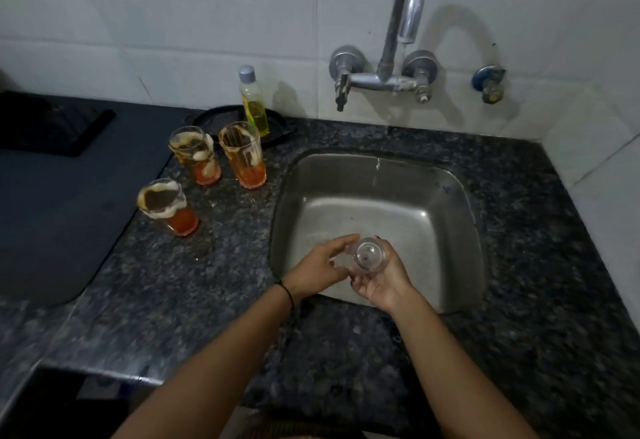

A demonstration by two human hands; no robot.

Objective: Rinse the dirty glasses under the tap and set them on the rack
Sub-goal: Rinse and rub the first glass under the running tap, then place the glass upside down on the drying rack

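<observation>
Nearest me, the right grip (381,282) is curled round a clear glass (369,255), low over the near end of the sink (450,230). The left grip (322,265) lies with straight fingers against the glass's side, perhaps rubbing it; blur hides the contact. I judge the rinse is in hand, yet the tap's (405,5) thin stream (375,171) falls farther back, so next I carry the glass under it. Three dirty glasses (197,156) wait on the surface (225,282), left of the sink.

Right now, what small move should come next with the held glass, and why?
Probably push the small clear glass, held in the right hand, away into the thin water stream; it hangs near the steel sink's front wall, short of that stream.
</observation>
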